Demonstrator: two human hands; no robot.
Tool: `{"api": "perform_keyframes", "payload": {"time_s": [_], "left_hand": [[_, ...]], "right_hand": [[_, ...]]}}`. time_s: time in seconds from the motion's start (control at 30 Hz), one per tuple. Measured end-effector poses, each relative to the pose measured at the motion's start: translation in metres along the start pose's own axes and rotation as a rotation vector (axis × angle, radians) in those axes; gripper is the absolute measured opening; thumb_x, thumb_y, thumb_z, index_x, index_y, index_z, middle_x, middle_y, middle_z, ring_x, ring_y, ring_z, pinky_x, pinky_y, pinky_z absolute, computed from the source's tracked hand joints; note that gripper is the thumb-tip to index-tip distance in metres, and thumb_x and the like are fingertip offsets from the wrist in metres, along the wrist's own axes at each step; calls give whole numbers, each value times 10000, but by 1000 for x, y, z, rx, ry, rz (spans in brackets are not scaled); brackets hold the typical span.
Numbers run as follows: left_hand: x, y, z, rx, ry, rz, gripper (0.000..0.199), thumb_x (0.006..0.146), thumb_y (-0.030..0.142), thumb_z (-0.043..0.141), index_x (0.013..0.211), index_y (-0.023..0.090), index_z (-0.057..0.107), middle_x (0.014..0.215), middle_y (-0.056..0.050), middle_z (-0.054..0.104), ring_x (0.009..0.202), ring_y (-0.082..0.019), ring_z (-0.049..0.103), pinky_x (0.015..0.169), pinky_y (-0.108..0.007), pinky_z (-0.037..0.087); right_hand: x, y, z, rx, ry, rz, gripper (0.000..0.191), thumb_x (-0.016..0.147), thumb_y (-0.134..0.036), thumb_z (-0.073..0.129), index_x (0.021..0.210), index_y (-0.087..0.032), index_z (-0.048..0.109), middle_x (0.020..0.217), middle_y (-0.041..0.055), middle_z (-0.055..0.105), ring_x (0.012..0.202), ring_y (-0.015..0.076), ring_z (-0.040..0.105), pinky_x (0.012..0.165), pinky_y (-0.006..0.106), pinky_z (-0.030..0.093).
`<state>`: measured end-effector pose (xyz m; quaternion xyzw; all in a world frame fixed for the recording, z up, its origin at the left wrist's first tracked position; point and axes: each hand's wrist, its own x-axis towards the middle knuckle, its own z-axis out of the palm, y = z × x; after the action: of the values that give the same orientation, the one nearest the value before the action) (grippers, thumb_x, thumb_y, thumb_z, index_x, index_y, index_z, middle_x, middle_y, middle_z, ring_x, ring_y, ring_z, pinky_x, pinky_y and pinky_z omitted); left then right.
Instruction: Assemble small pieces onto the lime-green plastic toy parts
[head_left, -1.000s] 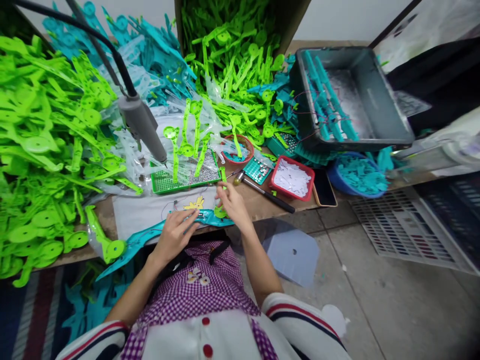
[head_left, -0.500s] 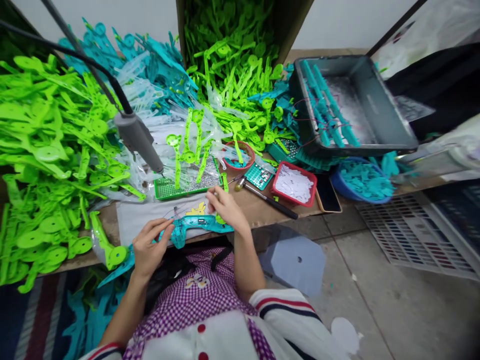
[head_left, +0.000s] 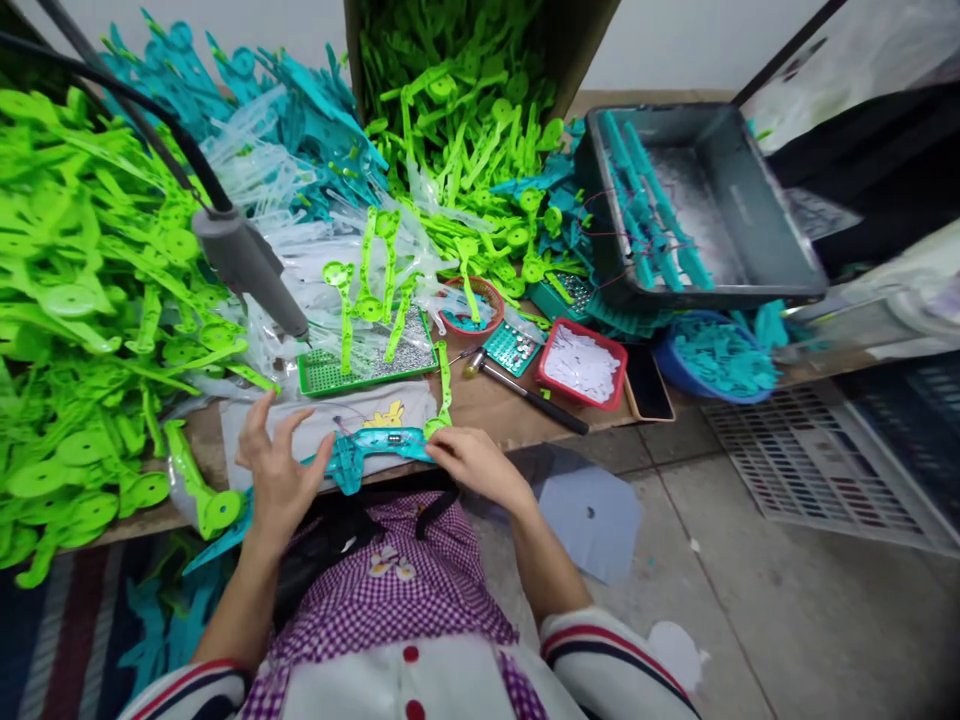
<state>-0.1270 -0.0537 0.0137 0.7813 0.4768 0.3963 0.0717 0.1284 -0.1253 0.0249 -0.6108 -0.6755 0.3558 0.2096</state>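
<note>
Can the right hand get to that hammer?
Probably yes: the hammer lies nearby on the table with nothing on top, though the right hand is at one end of the blue piece.

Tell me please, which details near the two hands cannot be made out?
Head view:
Teal part: its stretch behind the left hand, which covers it.
Right hand: whether it grips the part; its own back hides this.
Small metal pieces in the green tray: too tiny to count.
</note>
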Motion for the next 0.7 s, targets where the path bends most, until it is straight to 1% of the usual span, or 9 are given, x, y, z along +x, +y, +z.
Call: {"api": "perform_keyframes", "payload": {"time_s": [0.07, 0.13, 0.17, 0.27, 0.37, 0.47, 0.57, 0.63, 0.7], "left_hand": [[-1, 25, -3, -119, -43, 115, 382, 814, 265, 722, 1168, 215, 590, 1395, -139, 493, 1352, -311, 435, 1135, -553, 312], [-2, 46, 3, -355, -291, 233, 372, 881, 249, 638, 1238, 239, 536, 1320, -110, 574, 1263, -247, 537, 1096, -482, 401], [-3, 53, 9, -456, -425, 238, 374, 909, 267, 597, 1272, 234, 518, 1296, -112, 599, 1223, -232, 571, 1039, -435, 465], [-1, 58, 33, -645, -546, 33, 331, 948, 315, 533, 1262, 210, 552, 1103, -88, 699, 964, -189, 680, 801, -317, 565], [2, 51, 48, -702, -554, -123, 242, 931, 351, 568, 1077, 197, 685, 909, -47, 740, 743, -151, 680, 630, -248, 536], [6, 46, 49, -646, -443, -129, 187, 899, 338, 623, 897, 195, 744, 780, -25, 740, 634, -125, 639, 561, -226, 486], [8, 44, 48, -585, -384, -111, 185, 893, 331, 631, 848, 198, 751, 722, -12, 730, 546, -105, 587, 501, -224, 443], [7, 43, 48, -543, -372, -93, 207, 904, 349, 613, 851, 202, 749, 732, -13, 734, 538, -108, 585, 504, -238, 442], [5, 42, 50, -464, -349, -39, 226, 917, 377, 591, 909, 216, 749, 862, -41, 757, 691, -145, 661, 621, -280, 489]], "right_hand": [[4, -15, 2, -15, -98, -143, 222, 958, -278, 493, 889, -190, 684, 873, 56, 712, 806, 159, 628, 718, 251, 417], [6, -27, 0, 48, -108, -234, 223, 964, -286, 488, 959, -192, 690, 936, 61, 720, 848, 156, 632, 741, 251, 430], [5, -30, -2, 92, -70, -229, 236, 968, -299, 482, 970, -189, 691, 922, 57, 721, 830, 150, 630, 731, 249, 433], [4, -29, -10, 234, 85, -72, 299, 958, -378, 494, 895, -170, 700, 754, 21, 690, 675, 122, 586, 643, 235, 420], [7, -14, -12, 453, 51, 86, 355, 887, -495, 574, 857, -162, 695, 610, -21, 608, 537, 95, 523, 551, 225, 407], [11, 2, -7, 756, -24, 191, 429, 768, -573, 676, 902, -165, 680, 619, -30, 604, 515, 93, 551, 538, 233, 460], [13, 10, 1, 932, 24, 225, 449, 688, -576, 744, 882, -178, 674, 713, -4, 658, 608, 119, 631, 619, 268, 525], [14, 9, 7, 968, 78, 234, 441, 663, -582, 760, 838, -187, 669, 713, -9, 664, 608, 121, 639, 635, 277, 538], [15, 6, 11, 977, 132, 251, 455, 643, -607, 760, 803, -193, 661, 664, -26, 650, 568, 113, 623, 621, 273, 540]]}}
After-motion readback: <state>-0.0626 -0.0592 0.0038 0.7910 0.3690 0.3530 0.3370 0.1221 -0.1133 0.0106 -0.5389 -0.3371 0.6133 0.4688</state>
